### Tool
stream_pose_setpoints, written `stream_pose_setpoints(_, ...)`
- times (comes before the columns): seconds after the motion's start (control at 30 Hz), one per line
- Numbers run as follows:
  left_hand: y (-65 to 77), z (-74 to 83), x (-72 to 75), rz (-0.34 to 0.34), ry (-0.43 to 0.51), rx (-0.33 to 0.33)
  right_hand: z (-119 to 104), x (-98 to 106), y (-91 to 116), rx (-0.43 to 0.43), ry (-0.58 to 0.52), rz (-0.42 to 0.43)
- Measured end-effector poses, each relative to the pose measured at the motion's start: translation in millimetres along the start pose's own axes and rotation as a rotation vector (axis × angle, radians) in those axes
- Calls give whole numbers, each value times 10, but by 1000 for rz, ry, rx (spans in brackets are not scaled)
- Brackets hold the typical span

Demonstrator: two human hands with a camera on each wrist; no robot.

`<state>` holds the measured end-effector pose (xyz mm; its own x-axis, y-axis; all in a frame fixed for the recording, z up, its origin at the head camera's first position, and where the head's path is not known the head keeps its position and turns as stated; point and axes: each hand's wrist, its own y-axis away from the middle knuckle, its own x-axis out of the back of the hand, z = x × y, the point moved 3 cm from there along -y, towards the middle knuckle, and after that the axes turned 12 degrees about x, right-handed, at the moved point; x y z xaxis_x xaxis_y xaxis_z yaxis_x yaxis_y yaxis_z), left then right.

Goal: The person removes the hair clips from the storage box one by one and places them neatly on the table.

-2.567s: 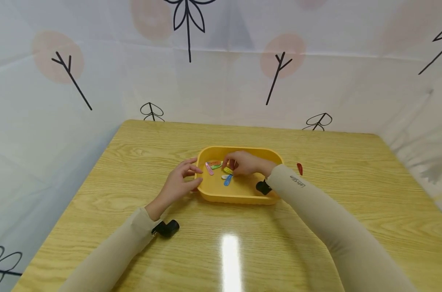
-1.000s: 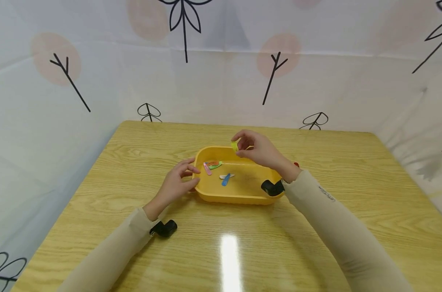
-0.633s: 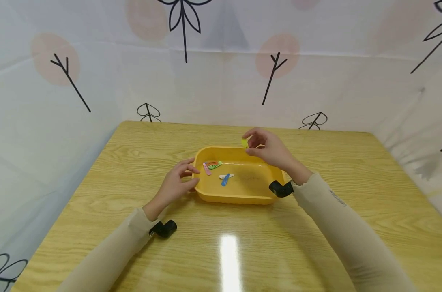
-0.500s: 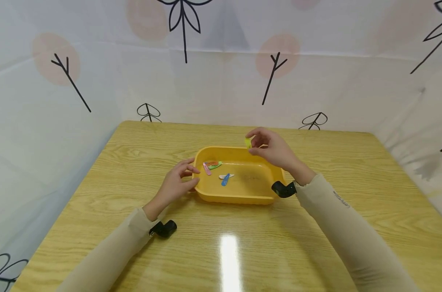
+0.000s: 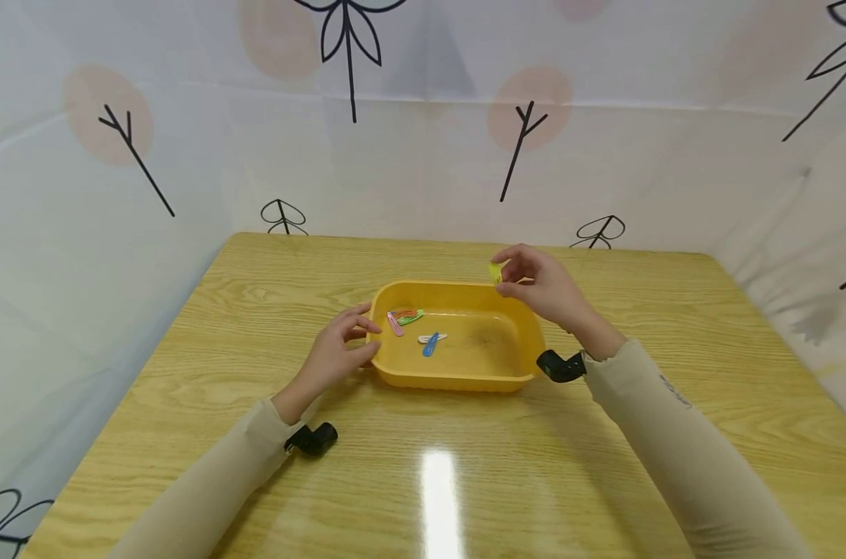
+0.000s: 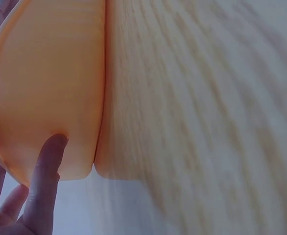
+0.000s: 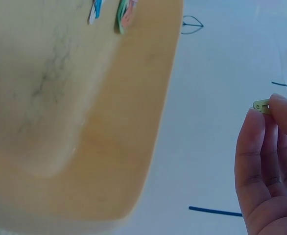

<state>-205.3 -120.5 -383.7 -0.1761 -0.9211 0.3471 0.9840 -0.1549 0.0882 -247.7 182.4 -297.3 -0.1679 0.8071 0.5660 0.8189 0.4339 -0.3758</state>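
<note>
My right hand (image 5: 543,289) is raised over the far right rim of a yellow plastic tray (image 5: 465,382), pinching a yellow snap hair clip (image 5: 495,272) between thumb and fingertips. The right wrist view shows one end of this clip (image 7: 261,105) poking out of the pinch. At the tray's left end rests my left hand (image 5: 335,353), fingers at the rim, its thumb (image 6: 49,152) laid against the outer wall in the left wrist view. Inside the tray lie a pink clip (image 5: 395,324), a green clip (image 5: 410,317), an orange clip (image 5: 407,314), a blue clip (image 5: 431,345) and a white clip (image 5: 424,339).
The tray stands on a wood-grain table (image 5: 367,473). A white cloth (image 5: 423,171) printed with plants and pink circles hangs behind it and along the sides. Black wrist cameras sit on both sleeves.
My right hand has lifted the yellow clip from inside the tray and carried it up and rightward to the far right rim. The left hand stays at the tray's left end.
</note>
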Motion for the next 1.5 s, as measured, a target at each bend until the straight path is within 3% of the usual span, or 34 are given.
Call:
stream_pose_setpoints(0.4, 3, -5, -2, 3, -9, -16, 95, 106, 137, 3, 27, 33)
stream_pose_setpoints(0.83, -11, -17, -4, 1, 17, 10, 257, 177, 326, -33, -7, 63)
stream_pose_setpoints(1.07, -6, -15, -4, -9, 30, -3, 352, 215, 446, -74, -24, 132)
stream_pose_setpoints(1.5, -2, -21, 5, 4, -1, 23, 561, 328, 651, -40, -35, 168)
